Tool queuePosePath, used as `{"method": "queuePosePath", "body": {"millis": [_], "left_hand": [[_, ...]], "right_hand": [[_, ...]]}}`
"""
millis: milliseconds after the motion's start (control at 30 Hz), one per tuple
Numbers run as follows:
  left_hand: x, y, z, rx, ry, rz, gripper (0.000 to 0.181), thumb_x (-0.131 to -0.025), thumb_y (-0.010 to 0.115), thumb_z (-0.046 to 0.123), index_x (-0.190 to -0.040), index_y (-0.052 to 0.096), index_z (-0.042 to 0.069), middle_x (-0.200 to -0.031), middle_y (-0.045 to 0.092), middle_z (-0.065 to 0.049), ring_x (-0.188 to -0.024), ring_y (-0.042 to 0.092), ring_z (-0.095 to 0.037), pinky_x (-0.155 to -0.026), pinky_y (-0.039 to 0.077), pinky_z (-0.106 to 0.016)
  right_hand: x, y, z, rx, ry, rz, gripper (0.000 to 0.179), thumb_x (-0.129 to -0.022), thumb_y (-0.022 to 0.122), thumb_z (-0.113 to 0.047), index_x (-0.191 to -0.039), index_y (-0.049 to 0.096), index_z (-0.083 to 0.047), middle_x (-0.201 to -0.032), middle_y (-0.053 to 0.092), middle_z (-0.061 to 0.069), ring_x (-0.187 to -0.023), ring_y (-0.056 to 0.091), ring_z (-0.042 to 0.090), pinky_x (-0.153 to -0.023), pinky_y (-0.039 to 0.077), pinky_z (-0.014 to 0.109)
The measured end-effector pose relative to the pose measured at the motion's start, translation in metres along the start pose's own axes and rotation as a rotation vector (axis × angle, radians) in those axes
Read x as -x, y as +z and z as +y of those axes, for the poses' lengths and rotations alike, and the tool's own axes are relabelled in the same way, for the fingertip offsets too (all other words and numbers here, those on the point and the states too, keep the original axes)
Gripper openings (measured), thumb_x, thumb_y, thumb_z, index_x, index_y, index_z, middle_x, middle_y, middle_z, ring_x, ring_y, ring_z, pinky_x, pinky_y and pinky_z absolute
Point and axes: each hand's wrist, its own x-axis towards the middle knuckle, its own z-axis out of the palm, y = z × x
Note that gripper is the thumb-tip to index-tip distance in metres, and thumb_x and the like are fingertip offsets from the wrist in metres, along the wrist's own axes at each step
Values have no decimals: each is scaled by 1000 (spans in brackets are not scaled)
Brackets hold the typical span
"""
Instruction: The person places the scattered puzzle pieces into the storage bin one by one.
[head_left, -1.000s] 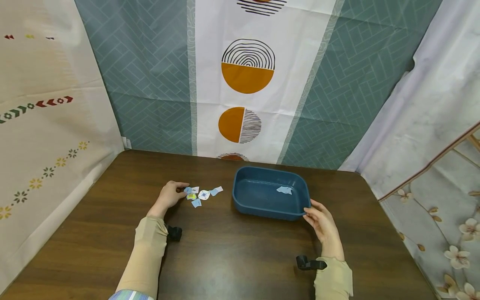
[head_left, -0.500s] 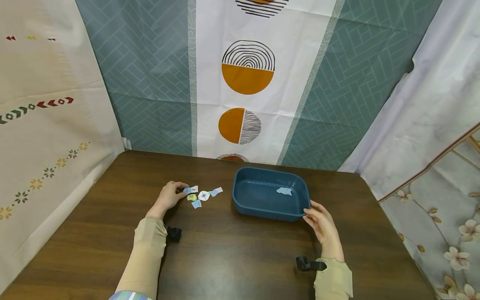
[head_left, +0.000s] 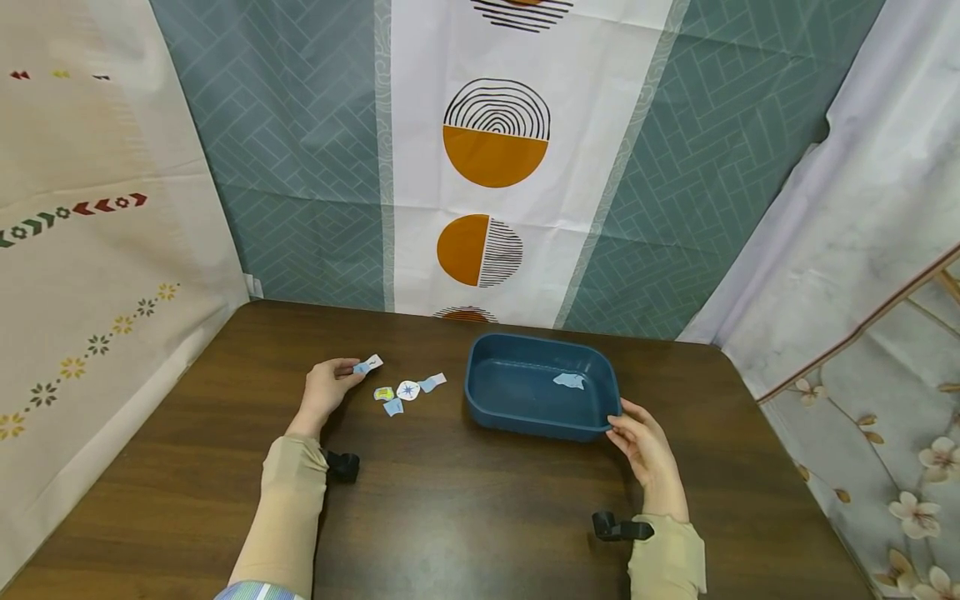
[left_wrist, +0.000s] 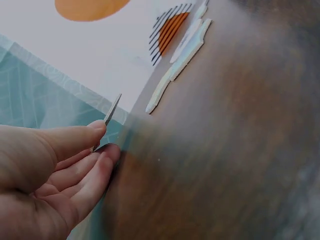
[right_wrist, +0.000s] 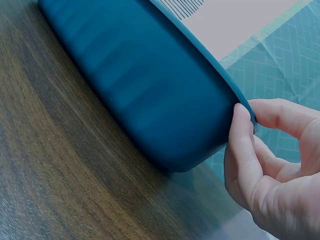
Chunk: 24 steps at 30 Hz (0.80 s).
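Note:
Between thumb and fingers my left hand [head_left: 325,392] pinches a thin, flat blue-and-white piece [head_left: 368,364], shaped like a puzzle piece. In the left wrist view the piece [left_wrist: 114,107] is seen edge-on, tilted up above the table. Just right of that hand lie a yellow-centred piece [head_left: 383,393], a light-blue piece [head_left: 393,407], a round white piece with a blue compass star [head_left: 408,391] and another blue-and-white piece [head_left: 432,382]. My right hand [head_left: 642,442] grips the near right corner of a dark blue rectangular bin [head_left: 528,423], thumb and fingers over its rim.
Inside the bin, toward its right end, lies one pale blue piece [head_left: 568,381]. Everything stands on a dark brown wooden table [head_left: 480,508]. A patterned curtain [head_left: 315,167] hangs along the table's back edge, with light cloths at both sides.
My left hand has drawn the blue-and-white piece up and to the left, away from the other loose pieces, and turned it. The right hand and bin have stayed put.

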Motion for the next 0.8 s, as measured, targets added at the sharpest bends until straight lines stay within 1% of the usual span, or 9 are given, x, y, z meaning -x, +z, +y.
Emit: {"method": "queuePosePath", "body": {"millis": [100,233,300,367,467,533,600,700,800], "left_hand": [[0,-1,-2,56,-33,10,39,-96,60,7,-130,56,-10,-128,57,-34,-119,58,-44,-97,49,-50],[0,-4,-6,129,-61,-17,41,-96,59,6,-134,53,-10,-132,54,-33,-123,55,-43,-100,48,-47],[0,-6,-9,160,-71,-39,43,-96,59,6,-135,52,-9,-135,53,-32,-126,53,-41,-98,49,-40],[0,-7,-11,185,-79,-59,44,-96,60,7,-136,52,-8,-136,52,-31,-125,54,-36,-93,50,-28],[-1,-8,-12,231,-91,-86,46,-95,63,9,-136,52,-8,-137,52,-30,-114,60,-17,-82,47,-13],[-1,-8,-12,272,-99,-104,47,-94,64,10,-136,52,-8,-137,52,-30,-102,59,-2,-78,46,-9],[-1,-8,-12,299,-102,-130,50,-94,65,12,-137,50,-9,-136,53,-29,-93,56,8,-77,47,-8],[-1,-7,-11,373,-119,-150,51,-94,65,10,-138,48,-9,-131,56,-24,-89,56,9,-78,49,-10],[-1,-7,-11,461,-137,-159,53,-94,64,7,-140,46,-10,-116,61,-9,-91,59,5,-79,51,-11]], "right_hand": [[0,0,0,-1,-2,2,32,-93,51,6,-119,48,-12,-72,63,-7,-64,59,3,-68,54,15],[-1,-1,1,5,-1,2,31,-93,51,6,-118,48,-12,-72,62,-7,-65,59,3,-69,54,15],[-1,-1,1,7,0,2,31,-93,51,6,-118,48,-12,-72,62,-7,-65,59,3,-69,54,15],[-1,-2,1,9,1,2,31,-94,50,6,-118,48,-13,-72,62,-8,-65,59,2,-69,54,15],[-1,-3,2,12,-10,1,31,-93,52,5,-119,49,-12,-73,62,-8,-65,59,2,-69,54,15],[-1,-3,3,7,-18,2,30,-93,55,5,-117,51,-12,-75,62,-7,-66,59,3,-69,54,15],[-2,-4,4,9,-31,-1,30,-92,56,5,-116,52,-12,-76,62,-7,-66,59,4,-69,54,15],[-3,-4,5,5,-35,1,29,-91,57,5,-113,54,-13,-77,63,-6,-67,59,4,-69,54,16],[-3,-3,4,0,-28,7,29,-92,56,6,-113,54,-14,-76,63,-6,-66,59,4,-69,54,16]]}}
